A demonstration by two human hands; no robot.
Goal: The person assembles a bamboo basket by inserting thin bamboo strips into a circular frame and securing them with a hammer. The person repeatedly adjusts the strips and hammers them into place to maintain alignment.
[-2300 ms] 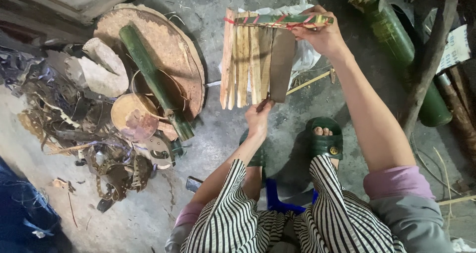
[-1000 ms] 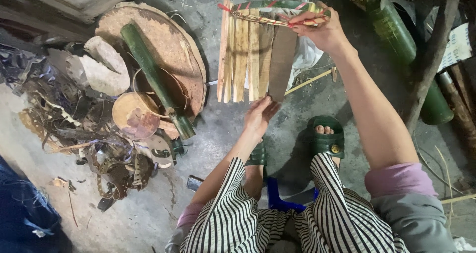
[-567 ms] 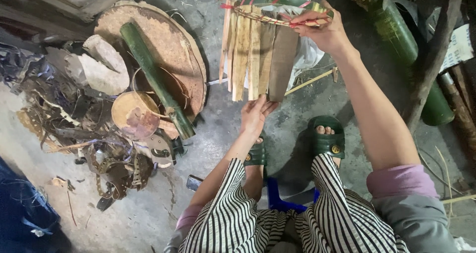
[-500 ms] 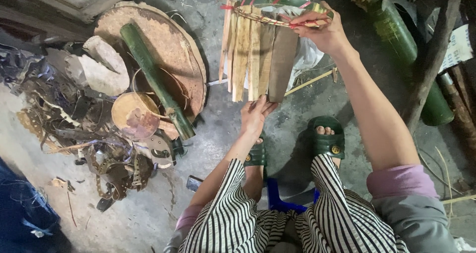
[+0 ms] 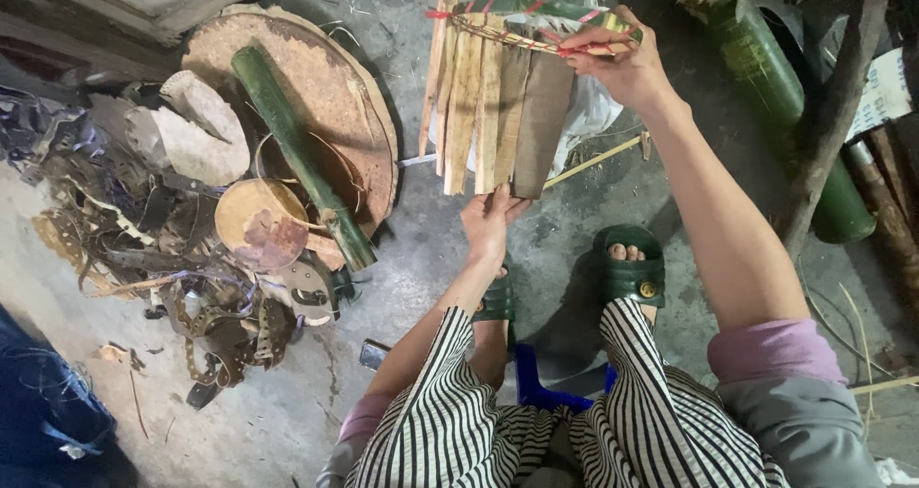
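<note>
Two hands work: right hand [image 5: 622,62] grips bamboo slats [image 5: 498,105] overhead, open left hand [image 5: 488,222] touches their ends.

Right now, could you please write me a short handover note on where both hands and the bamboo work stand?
Right hand: raised, gripping the top edge of a panel of bamboo slats, where the slats are bound with red and pale cord.
Left hand: open, fingertips touching the lower ends of the slats, holding nothing.
The panel hangs upright over the concrete floor. A green bamboo pole lies across a round wooden slab to the left; thicker green bamboo leans at the right.
Done: several slats tied side by side at the top.
Left: the lower ends hang loose and uneven, with no binding visible there.
</note>
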